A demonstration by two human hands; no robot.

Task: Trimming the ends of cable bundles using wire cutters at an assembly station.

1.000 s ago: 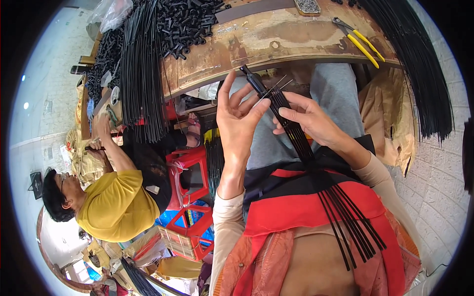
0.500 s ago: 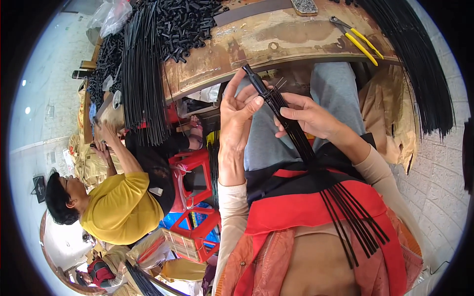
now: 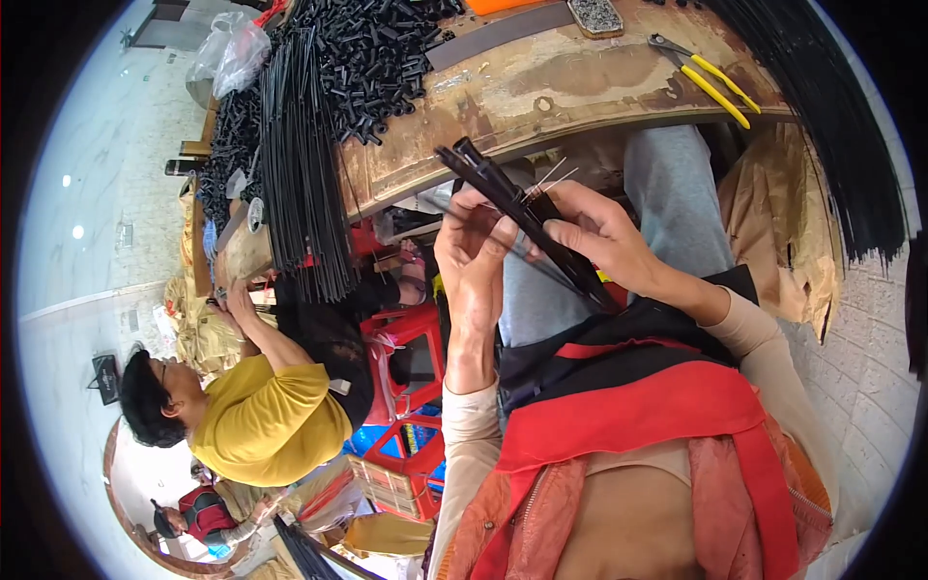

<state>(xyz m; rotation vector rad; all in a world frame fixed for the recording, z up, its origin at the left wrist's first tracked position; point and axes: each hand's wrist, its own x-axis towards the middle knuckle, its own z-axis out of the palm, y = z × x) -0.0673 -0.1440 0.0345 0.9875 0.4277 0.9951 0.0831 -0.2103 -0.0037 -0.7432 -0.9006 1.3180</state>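
In front of my lap I hold a bundle of thin black umbrella ribs (image 3: 568, 263), tilted with its upper end to the left. At that end is a black plastic tube (image 3: 489, 170) with an open mouth. My left hand (image 3: 472, 253) is closed on the bundle below the tube, thumb against slender black rods, some smeared by motion. My right hand (image 3: 609, 237) pinches the bundle lower down between thumb and fingers. Fine pale wires (image 3: 556, 175) stick out beside the right fingers. The bundle's lower end reaches the black cloth on my lap.
On the wooden bench (image 3: 580, 87) ahead lie yellow-handled pliers (image 3: 710, 82), a grey strip (image 3: 498, 37) and a heap of black tubes (image 3: 372, 58). Black rods overhang at left (image 3: 302, 174) and right (image 3: 836, 135). At left, a person in yellow (image 3: 261, 416) works near red stools (image 3: 411, 353).
The long rod ends that hung over my red apron are gone from there. A dark rod end now shows beside the tube, and the rods by my left hand are blurred.
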